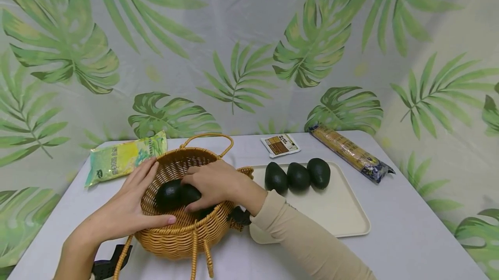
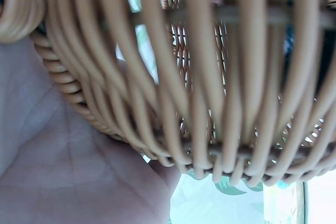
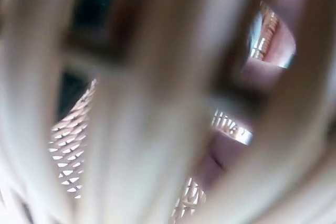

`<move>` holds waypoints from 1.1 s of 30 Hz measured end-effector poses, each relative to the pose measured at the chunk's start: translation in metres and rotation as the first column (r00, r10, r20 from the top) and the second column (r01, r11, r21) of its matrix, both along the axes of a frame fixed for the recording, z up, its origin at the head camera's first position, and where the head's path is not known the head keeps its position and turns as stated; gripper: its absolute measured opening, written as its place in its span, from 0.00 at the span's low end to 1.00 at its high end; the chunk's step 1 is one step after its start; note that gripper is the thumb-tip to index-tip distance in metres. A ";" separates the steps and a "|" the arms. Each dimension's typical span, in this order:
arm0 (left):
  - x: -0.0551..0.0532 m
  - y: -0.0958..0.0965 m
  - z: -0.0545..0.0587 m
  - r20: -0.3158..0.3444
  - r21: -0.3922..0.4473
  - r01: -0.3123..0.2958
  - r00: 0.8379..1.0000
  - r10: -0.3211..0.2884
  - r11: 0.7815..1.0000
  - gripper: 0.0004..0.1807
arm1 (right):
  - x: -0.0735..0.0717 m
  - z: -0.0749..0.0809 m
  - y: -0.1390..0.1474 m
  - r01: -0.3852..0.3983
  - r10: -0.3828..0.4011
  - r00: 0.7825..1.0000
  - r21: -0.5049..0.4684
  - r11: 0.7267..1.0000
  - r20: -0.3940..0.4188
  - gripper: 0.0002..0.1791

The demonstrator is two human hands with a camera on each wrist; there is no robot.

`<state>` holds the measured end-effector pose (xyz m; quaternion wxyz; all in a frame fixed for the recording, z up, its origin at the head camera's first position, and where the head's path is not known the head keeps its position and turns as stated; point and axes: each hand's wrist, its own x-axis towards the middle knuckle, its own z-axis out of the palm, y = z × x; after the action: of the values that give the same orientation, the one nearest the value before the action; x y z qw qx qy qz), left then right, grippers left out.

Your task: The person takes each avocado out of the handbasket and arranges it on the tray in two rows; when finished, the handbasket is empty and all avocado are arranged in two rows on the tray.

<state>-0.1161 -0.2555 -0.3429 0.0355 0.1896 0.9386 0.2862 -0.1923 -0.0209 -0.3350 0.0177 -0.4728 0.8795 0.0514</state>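
A round wicker basket [image 1: 171,245] stands at the table's front left, its looped handle [image 1: 206,135] at the back. My left hand [image 1: 124,210] holds its left side, fingers along the outside and thumb over the front rim. In the left wrist view the palm [image 2: 68,166] lies against the woven wall. My right hand [image 1: 214,182] reaches inside with curled fingers and grips a dark green avocado [image 1: 189,195]. Another avocado [image 1: 167,196] sits left of it, and more dark skin shows under the hand. Blurred wicker strands [image 3: 152,129] fill most of the right wrist view.
A cream tray [image 1: 335,210] right of the basket bears three avocados [image 1: 298,177] in a row along its back left. Behind it lie a small white-and-brown packet [image 1: 280,145] and a long pack of noodles [image 1: 347,150]. A yellow-green bag [image 1: 124,158] lies behind the basket's left side.
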 end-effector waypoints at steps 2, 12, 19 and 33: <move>0.000 0.000 0.000 -0.001 0.001 0.001 1.000 -0.001 1.000 0.71 | 0.000 0.001 0.000 -0.007 0.007 1.000 0.011 1.000 0.014 0.39; 0.000 0.002 0.002 -0.006 0.004 0.002 1.000 -0.002 1.000 0.71 | 0.000 0.006 0.002 -0.009 0.003 0.996 0.073 0.997 0.090 0.40; 0.001 0.001 0.001 -0.005 0.000 -0.004 1.000 0.004 1.000 0.71 | -0.002 0.005 0.002 0.021 -0.024 0.990 0.027 0.999 0.137 0.46; 0.001 0.003 0.001 0.002 -0.011 -0.011 1.000 0.011 1.000 0.71 | -0.001 0.004 0.015 -0.002 0.045 0.990 -0.312 0.950 0.131 0.51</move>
<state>-0.1151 -0.2530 -0.3421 0.0357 0.1838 0.9412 0.2813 -0.1929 -0.0056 -0.3315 0.0024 -0.4826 0.8676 -0.1201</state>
